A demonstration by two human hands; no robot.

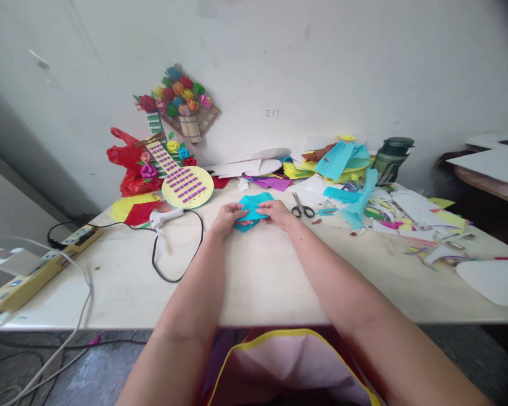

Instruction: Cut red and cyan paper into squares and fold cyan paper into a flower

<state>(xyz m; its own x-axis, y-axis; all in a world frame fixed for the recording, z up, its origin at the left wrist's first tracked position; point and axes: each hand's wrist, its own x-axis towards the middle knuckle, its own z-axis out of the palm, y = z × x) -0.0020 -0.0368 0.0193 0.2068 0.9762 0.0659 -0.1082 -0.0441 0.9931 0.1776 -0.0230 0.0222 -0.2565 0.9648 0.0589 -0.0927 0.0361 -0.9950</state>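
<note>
A piece of turquoise paper (254, 204), partly folded, is held between my two hands just above the middle of the table. My left hand (230, 219) pinches its left side, thumb on top. On its right side my right hand (277, 213) grips it the same way. The fingers under the paper are mostly hidden. Black-handled scissors (302, 210) lie beside my right hand, blades pointing away. To the left of my left hand, a white glue gun (166, 215) rests on the table with its black cord looped.
A yellow paper guitar (188, 186) leans by paper flowers and a red plastic bag (129, 163). Coloured paper (342, 160) is piled along the wall near a green bottle (393, 160). Scraps (410, 214) litter the right side; a yellow power strip (46, 270) lies at the left edge.
</note>
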